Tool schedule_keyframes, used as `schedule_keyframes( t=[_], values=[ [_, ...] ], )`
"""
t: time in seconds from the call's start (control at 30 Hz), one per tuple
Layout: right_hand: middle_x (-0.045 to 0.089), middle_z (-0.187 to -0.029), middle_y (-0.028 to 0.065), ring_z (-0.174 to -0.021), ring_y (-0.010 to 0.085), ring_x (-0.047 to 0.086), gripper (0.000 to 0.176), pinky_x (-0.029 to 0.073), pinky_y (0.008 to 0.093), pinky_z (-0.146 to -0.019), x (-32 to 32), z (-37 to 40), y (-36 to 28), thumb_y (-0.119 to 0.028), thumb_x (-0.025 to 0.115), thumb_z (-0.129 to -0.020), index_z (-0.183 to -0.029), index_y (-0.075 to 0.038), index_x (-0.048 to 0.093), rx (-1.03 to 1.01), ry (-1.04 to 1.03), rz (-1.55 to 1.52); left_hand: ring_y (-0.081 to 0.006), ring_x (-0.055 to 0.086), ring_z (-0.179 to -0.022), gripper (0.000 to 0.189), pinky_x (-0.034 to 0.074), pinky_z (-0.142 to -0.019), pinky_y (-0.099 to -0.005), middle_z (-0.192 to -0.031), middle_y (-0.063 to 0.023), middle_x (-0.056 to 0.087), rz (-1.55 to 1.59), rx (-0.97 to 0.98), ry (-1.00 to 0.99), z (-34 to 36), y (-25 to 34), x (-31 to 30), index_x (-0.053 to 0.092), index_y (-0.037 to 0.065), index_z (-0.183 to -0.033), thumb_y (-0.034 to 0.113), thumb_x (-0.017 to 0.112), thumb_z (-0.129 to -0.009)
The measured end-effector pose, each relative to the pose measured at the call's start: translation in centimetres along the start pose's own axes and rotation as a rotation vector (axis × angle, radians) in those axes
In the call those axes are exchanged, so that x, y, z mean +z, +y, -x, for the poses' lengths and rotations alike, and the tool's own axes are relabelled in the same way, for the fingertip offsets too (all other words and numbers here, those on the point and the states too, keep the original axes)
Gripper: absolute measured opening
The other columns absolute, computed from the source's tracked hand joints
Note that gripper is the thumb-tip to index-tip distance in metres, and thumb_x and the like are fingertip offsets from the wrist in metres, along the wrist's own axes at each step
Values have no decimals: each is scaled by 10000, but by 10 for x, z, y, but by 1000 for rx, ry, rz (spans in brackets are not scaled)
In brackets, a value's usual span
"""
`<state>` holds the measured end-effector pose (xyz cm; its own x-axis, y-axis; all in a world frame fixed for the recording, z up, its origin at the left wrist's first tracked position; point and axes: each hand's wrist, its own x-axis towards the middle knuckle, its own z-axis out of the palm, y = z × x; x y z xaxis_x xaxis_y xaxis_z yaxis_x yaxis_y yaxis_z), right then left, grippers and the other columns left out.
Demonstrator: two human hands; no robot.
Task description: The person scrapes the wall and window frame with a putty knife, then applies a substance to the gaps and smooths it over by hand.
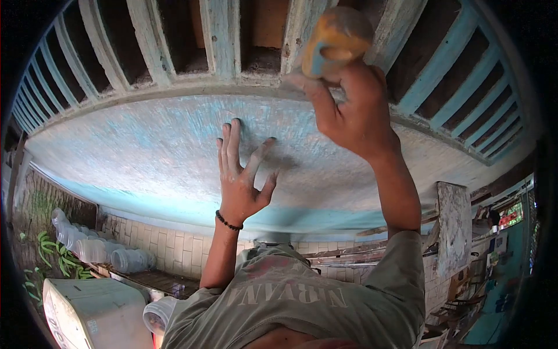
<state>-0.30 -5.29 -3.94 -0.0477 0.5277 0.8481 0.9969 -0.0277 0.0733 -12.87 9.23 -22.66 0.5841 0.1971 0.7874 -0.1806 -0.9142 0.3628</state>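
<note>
My left hand point(241, 177), with a dark beaded bracelet at the wrist, has its fingers spread against the scuffed pale blue wall panel point(157, 139). Dust coats its fingertips. Higher up and to the right, my right hand point(357, 107) is closed around a rounded yellow-and-blue tool point(334, 49) with an oval hollow in its side. Motion blurs the tool, so its exact kind cannot be made out. It is raised in front of the worn wooden slats point(221, 38), close to the ledge point(250, 90) below them.
Several clear plastic containers point(132, 260) line the lower left, near a white box point(99, 311) and green leaves point(49, 250). A weathered board point(453, 227) leans at the right, beside long wooden pieces point(349, 251). Tiled wall point(180, 247) shows below the panel.
</note>
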Motion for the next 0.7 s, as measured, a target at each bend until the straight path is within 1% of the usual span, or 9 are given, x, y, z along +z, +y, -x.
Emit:
schedule_keyframes(
  t=[0.1,0.2,0.33,0.4,0.5,0.6,0.7],
  values=[
    [719,-791,144,-721,268,741,179,538,335,-609,7,-2,2,-110,777,-857,-903,3,646,24,-43,-51,-522,165,-1505,561,198,-1181,-652,-1631,-305,173,-12,-1,8,0,2,-1,652,170,-1333,210,776,-788],
    [737,-836,145,-783,270,757,166,565,324,-666,8,-3,1,-92,764,-870,-933,9,648,31,-40,-123,-522,168,-1505,561,205,-1178,-654,-1632,-306,171,-18,1,2,0,2,-2,652,173,-1333,214,781,-789],
    [748,-876,145,-825,260,765,185,578,328,-698,19,-6,3,-82,748,-888,-1001,16,639,19,-25,-134,-529,180,-1499,546,216,-1172,-657,-1631,-306,176,0,1,1,-2,4,-5,668,160,-1307,211,791,-778],
    [751,-895,143,-844,262,766,199,583,337,-703,15,-8,0,-79,739,-897,-1032,19,631,-20,-14,-191,-532,185,-1497,522,224,-1175,-647,-1628,-307,182,-6,5,-2,-3,3,-6,683,148,-1278,201,796,-771],
    [750,-902,137,-840,253,766,207,587,333,-700,23,-9,5,-70,739,-896,-1043,21,625,21,-34,-133,-536,189,-1494,453,237,-1181,-626,-1623,-310,193,17,-4,2,-3,6,-8,707,115,-1198,183,803,-761],
    [748,-885,132,-834,253,765,205,590,324,-690,21,-11,-3,-63,748,-889,-1029,21,624,19,-9,-249,-540,192,-1492,378,247,-1186,-605,-1618,-313,205,36,3,14,-4,6,-10,716,77,-1108,171,810,-754],
    [745,-880,145,-834,241,766,215,597,317,-695,29,-14,3,-59,753,-885,-1033,24,622,28,-30,-191,-543,195,-1490,329,253,-1188,-596,-1615,-317,211,24,9,4,-3,5,-10,711,52,-1043,167,813,-753]
  ],
)
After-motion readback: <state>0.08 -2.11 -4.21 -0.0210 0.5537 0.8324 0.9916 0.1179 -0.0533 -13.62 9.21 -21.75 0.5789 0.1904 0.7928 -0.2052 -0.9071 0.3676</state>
